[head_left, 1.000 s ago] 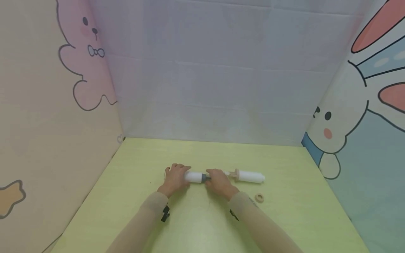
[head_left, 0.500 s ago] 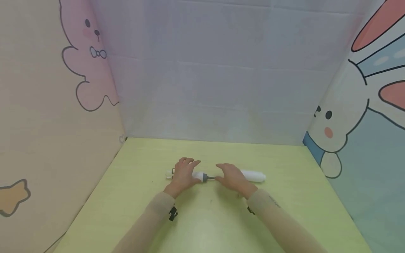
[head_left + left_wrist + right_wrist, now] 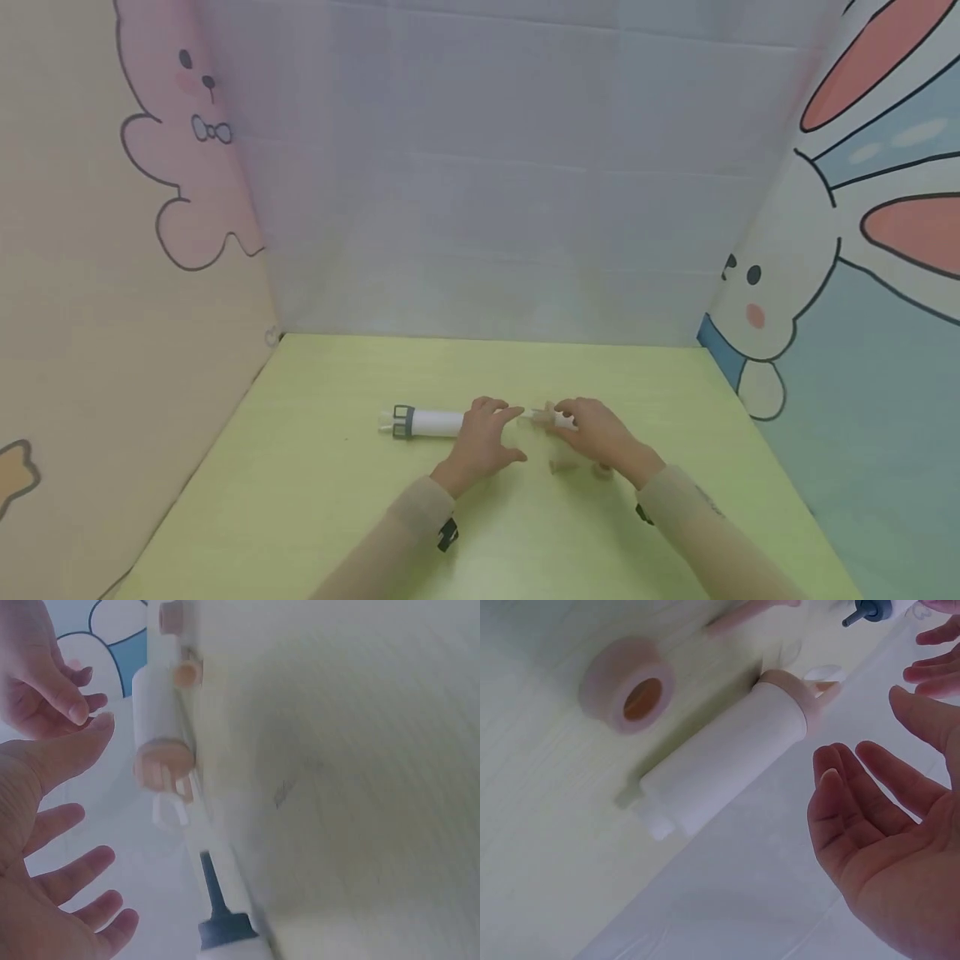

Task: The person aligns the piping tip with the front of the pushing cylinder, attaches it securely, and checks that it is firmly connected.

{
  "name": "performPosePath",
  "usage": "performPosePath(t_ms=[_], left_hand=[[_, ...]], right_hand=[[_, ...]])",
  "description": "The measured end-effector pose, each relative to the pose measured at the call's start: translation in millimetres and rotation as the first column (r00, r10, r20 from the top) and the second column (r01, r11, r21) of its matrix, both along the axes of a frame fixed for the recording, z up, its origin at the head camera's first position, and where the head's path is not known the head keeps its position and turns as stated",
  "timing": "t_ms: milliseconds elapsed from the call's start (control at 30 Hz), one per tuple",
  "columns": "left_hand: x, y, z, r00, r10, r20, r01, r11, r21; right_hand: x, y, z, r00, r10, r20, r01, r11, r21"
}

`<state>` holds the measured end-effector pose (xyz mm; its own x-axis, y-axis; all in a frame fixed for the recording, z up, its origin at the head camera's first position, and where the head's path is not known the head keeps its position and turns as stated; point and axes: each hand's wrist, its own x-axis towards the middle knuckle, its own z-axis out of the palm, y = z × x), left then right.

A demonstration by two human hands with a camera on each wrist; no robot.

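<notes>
A white plastic syringe [image 3: 437,423] with a grey flanged collar lies on the yellow table; the left wrist view shows its dark grey nozzle [image 3: 212,883]. My left hand [image 3: 483,437], fingers and thumb spread, is over the nozzle end, hiding it from the head view. To the right lies a second white syringe [image 3: 724,754] with a beige collar [image 3: 789,694] and no nozzle on its tip. Near it hovers my right hand [image 3: 600,431], fingers loosely bent and holding nothing. The right wrist view shows that hand apart from the barrel.
Nearer to me than the second syringe lie a loose beige nozzle [image 3: 562,467] and a beige ring [image 3: 643,697]. A pale cloth wall [image 3: 480,217] stands behind the yellow table [image 3: 300,500], with printed cartoon panels at both sides.
Both hands have moved right. The right hand has left the grey nozzle for the second syringe; the left hand has come off the grey-collared barrel, uncovering its collar and plunger end.
</notes>
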<state>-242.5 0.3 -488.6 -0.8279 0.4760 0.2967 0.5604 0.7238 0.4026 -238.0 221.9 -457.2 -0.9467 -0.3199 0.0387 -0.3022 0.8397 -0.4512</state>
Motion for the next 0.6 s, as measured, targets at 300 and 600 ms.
performPosePath(t_ms=[300, 600], left_hand=[[6.4, 32.4, -16.4, 0.996, -0.045, 0.071, 0.045, 0.999, -0.005], [6.3, 48.1, -29.4, 0.978, -0.067, 0.195, 0.059, 0.997, 0.045]], right_hand=[[13.5, 28.0, -1.4, 0.996, 0.085, -0.001, -0.085, 0.994, 0.073], [24.5, 46.9, -22.5, 0.998, 0.011, 0.057, -0.015, 0.997, 0.073]])
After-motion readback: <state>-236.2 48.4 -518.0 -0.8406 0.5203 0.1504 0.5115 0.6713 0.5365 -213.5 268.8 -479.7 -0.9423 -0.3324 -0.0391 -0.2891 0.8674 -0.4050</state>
